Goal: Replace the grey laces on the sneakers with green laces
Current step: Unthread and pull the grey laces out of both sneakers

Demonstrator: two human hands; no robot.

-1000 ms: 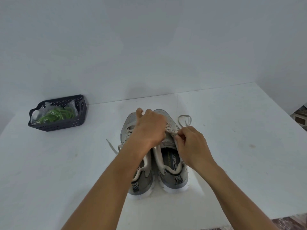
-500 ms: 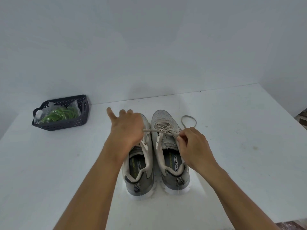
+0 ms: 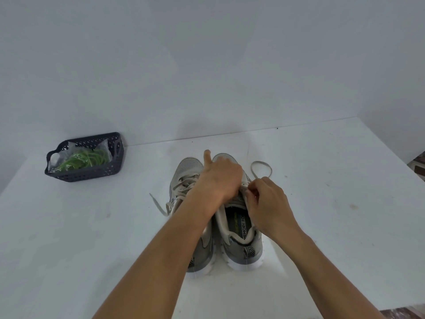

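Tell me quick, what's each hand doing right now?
Left hand: over the right sneaker, thumb up; fingers hidden, grip cannot be told.
Right hand: fingers curled, pinching the grey lace.

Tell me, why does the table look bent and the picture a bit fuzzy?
Head view: the wide-angle lens curves the table edges; the left hand looks slightly smeared over the right sneaker; lighting is soft and dim, with faint shadows.

- Your left hand (image 3: 218,178) reaches forward across the middle, thumb raised, fingers curled under out of sight.
- Your right hand (image 3: 266,201) sits beside it, fingertips (image 3: 249,192) pinched together.
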